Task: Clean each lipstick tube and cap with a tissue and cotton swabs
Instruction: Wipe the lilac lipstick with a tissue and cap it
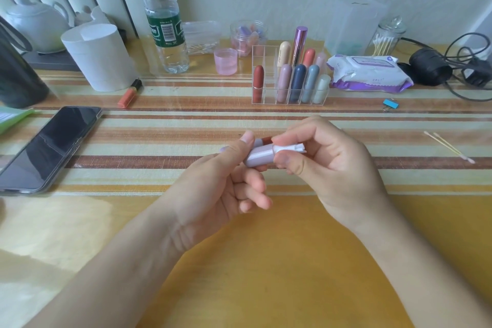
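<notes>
A clear rack (288, 100) stands on the striped mat (186, 120) and holds nine lipsticks: five in the front row (298, 82) and four in the back row (300, 45). One front slot beside the red one has nothing in it. A glass jar (386, 40) at the back right is full of cotton swabs. A small clear jar (247, 37) holds pink and purple bits, and I cannot tell what they are. One pink cup (225, 61) stands beside it. A flat clear box (199, 37) also has swabs inside. One tall water bottle (163, 21) has only a little water at the bottom. One pack of wipes (367, 72) lies to the right of the rack. Two loose swabs (450, 148) lie on the mat at the far right. One orange lip tube (130, 93) lies next to one paper roll (98, 56), and one phone (48, 146) lies on the left. Above the mat, in front of the rack, the left hand (226, 176) curls tight around a pale purple cap (258, 158). A red lipstick tip (266, 139) peeks out just behind it. The right hand (327, 165) pinches a white tissue (290, 149) that is pushed into the open end of the cap.
</notes>
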